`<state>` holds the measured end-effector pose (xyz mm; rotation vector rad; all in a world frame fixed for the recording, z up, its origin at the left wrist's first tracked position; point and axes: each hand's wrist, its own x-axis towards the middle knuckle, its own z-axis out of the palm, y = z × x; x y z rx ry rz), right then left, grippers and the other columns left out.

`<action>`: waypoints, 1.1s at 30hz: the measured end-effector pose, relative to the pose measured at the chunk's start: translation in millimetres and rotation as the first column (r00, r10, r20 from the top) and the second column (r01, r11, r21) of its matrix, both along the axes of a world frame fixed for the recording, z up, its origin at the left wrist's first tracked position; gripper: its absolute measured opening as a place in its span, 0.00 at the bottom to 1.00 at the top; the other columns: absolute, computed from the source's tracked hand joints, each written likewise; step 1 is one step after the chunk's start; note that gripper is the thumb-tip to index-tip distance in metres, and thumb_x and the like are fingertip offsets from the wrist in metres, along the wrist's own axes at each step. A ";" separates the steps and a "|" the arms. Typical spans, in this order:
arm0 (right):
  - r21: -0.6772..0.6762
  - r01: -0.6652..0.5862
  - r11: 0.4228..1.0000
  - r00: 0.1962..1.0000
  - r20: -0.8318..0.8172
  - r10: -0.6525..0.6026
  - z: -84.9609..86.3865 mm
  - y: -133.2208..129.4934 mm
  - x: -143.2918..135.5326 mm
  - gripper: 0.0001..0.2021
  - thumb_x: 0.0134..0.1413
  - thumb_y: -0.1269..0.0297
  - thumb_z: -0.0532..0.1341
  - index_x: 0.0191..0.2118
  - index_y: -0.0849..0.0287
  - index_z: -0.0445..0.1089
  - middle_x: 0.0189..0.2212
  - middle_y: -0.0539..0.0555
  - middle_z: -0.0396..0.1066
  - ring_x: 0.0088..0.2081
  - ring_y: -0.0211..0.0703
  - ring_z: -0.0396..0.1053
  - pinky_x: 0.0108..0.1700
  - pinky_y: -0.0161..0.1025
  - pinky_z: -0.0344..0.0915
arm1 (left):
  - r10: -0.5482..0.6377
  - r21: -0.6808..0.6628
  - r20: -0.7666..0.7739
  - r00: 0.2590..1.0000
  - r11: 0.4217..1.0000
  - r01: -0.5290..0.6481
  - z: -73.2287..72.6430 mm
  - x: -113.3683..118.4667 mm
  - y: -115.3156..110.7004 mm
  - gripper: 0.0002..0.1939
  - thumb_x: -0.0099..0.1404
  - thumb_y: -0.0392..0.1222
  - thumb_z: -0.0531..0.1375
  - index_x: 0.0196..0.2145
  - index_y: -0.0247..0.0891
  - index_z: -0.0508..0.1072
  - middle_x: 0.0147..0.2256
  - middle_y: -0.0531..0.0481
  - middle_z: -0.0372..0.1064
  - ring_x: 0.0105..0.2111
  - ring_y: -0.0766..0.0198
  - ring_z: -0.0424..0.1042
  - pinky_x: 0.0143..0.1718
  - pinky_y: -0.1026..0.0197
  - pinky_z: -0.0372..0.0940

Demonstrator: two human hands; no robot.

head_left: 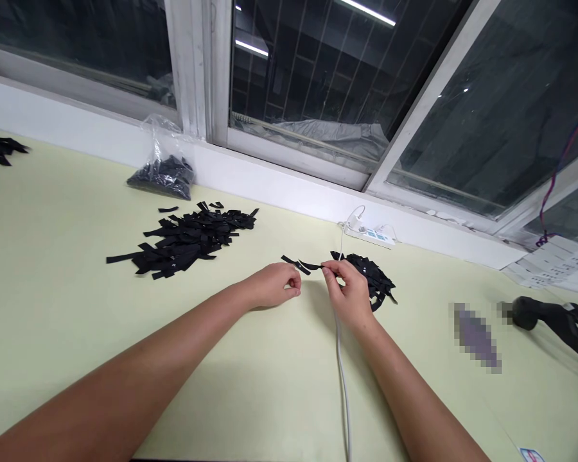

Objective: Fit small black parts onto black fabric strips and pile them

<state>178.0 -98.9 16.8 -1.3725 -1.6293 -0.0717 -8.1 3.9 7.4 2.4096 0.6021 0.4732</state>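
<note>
Between thumb and fingers, my right hand (349, 292) pinches a black strip (311, 265) that points left. Just left of it, my left hand (275, 285) is closed with its fingers curled; whether anything is inside is hidden. Another black strip (296, 264) lies on the table beyond my left hand. Behind my right hand is a small pile of black strips (373, 277), partly covered by the hand. A larger pile of black strips (192, 237) lies farther left.
A clear bag with black pieces (166, 173) leans near the window wall. More black strips (0, 147) lie far left. A white power strip (370, 236) sits at the back, its cable (341, 372) crossing the table (250, 398). A black stand (553, 317) is at right.
</note>
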 end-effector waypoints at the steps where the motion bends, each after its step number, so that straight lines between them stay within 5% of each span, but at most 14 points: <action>1: -0.001 -0.005 1.000 1.000 -0.002 0.005 -0.3 0.2 -0.3 0.07 0.63 0.64 0.57 0.41 0.55 0.73 0.34 0.54 0.73 0.37 0.43 0.71 0.40 0.42 0.68 | 0.000 0.005 0.001 1.000 1.000 0.000 0.1 -0.2 -0.3 0.06 0.60 0.40 0.59 0.32 0.39 0.76 0.36 0.48 0.74 0.37 0.59 0.71 0.38 0.61 0.61; 6: -0.039 -0.021 0.999 0.999 -0.043 0.019 -1.5 0.5 -0.1 0.08 0.62 0.62 0.58 0.41 0.55 0.73 0.34 0.54 0.73 0.36 0.43 0.70 0.39 0.42 0.67 | 0.012 -0.028 0.036 0.999 1.000 -0.011 -4.5 -1.3 -0.6 0.07 0.62 0.42 0.58 0.32 0.39 0.75 0.35 0.49 0.73 0.35 0.61 0.70 0.36 0.61 0.61; 9: -0.137 -0.123 0.983 0.974 -0.205 0.093 0.0 -2.2 -3.1 0.08 0.61 0.59 0.60 0.41 0.55 0.74 0.35 0.54 0.74 0.37 0.43 0.71 0.40 0.41 0.67 | 0.074 -0.163 0.075 0.994 0.985 -0.061 -10.4 0.6 1.8 0.07 0.62 0.44 0.59 0.34 0.39 0.75 0.31 0.50 0.72 0.29 0.63 0.68 0.31 0.62 0.60; 13: -0.334 -0.457 0.824 0.841 -0.464 0.278 2.9 -9.5 -12.5 0.10 0.60 0.56 0.62 0.41 0.56 0.73 0.33 0.53 0.73 0.35 0.41 0.70 0.38 0.39 0.67 | 0.143 -0.381 0.301 0.943 0.924 -0.018 -16.1 7.6 6.0 0.10 0.59 0.44 0.63 0.36 0.36 0.73 0.31 0.50 0.71 0.30 0.65 0.69 0.33 0.62 0.63; 16: -0.469 -0.517 0.716 0.837 -0.454 0.307 0.8 -10.9 -15.8 0.11 0.60 0.56 0.62 0.39 0.58 0.74 0.32 0.52 0.73 0.32 0.39 0.68 0.35 0.37 0.65 | 0.166 -0.481 0.407 0.898 0.875 0.056 -17.2 12.6 6.7 0.11 0.58 0.44 0.65 0.33 0.35 0.71 0.31 0.49 0.71 0.32 0.65 0.71 0.36 0.62 0.65; 23: -0.361 -0.232 0.903 0.956 -0.254 0.144 -3.9 -1.4 -5.5 0.10 0.59 0.58 0.61 0.40 0.57 0.75 0.37 0.55 0.77 0.37 0.43 0.73 0.39 0.39 0.68 | 0.195 -0.665 0.470 0.861 0.719 0.200 -15.8 15.6 -1.0 0.16 0.56 0.46 0.69 0.34 0.34 0.69 0.31 0.51 0.71 0.31 0.67 0.73 0.37 0.60 0.68; 27: -0.334 -0.190 0.923 0.965 -0.236 0.113 -2.9 -1.0 -5.2 0.10 0.60 0.58 0.61 0.40 0.58 0.75 0.36 0.56 0.77 0.36 0.43 0.74 0.40 0.40 0.70 | 0.244 -0.739 0.489 0.837 0.626 0.249 -13.9 17.6 -5.7 0.19 0.52 0.45 0.72 0.32 0.34 0.69 0.29 0.52 0.70 0.31 0.67 0.74 0.40 0.57 0.71; 33: -0.357 -0.241 0.903 0.938 -0.325 0.122 -5.0 -0.9 -5.6 0.11 0.60 0.56 0.61 0.40 0.58 0.75 0.36 0.57 0.78 0.37 0.45 0.76 0.41 0.42 0.70 | 0.290 -0.776 0.466 0.836 0.589 0.228 -13.1 18.5 -7.4 0.21 0.49 0.44 0.74 0.33 0.33 0.70 0.31 0.49 0.73 0.32 0.66 0.76 0.42 0.56 0.72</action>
